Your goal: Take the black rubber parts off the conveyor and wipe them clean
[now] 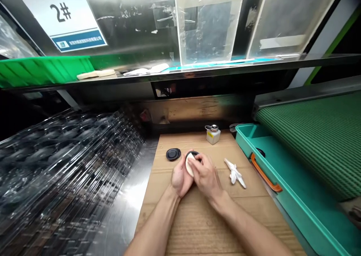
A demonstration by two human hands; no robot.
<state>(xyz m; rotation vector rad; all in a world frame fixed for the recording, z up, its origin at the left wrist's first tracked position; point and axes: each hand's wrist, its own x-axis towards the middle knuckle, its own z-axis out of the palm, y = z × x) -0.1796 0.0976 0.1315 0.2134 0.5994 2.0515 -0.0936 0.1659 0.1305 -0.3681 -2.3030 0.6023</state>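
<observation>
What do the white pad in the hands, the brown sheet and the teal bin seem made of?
White pad: perhaps cloth or felt, matte, without shine. Brown sheet: probably matte cardboard, tan with crease lines. Teal bin: likely plastic, smooth, evenly coloured, moulded-looking.

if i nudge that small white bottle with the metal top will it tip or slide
The small white bottle would probably slide before tipping: its body looks squat and stands on flat cardboard. It likely feels stiff, as its sides look straight. Its weight is hard to judge; the fill level isn't clear.
</observation>
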